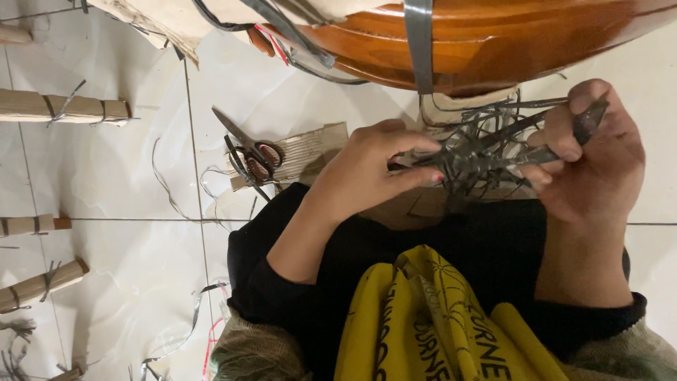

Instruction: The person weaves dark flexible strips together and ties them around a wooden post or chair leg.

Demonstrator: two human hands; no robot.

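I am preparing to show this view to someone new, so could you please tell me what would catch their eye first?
First, the tangle of grey straps at centre right, pinched by the left hand and the right hand. Above them curves a glossy wooden furniture piece, bound by a grey band. Left of the hands, scissors lie on corrugated cardboard on the white tiled floor, and yellow fabric fills the bottom.

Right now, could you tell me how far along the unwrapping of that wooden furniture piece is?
Done: cut strap offcuts lie on the tiled floor, and the scissors are set down on cardboard. In hand: the left hand and right hand both grip a tangled bundle of grey straps. Left: one grey strap and cardboard wrapping remain on the wooden piece, and several wrapped legs are bound.
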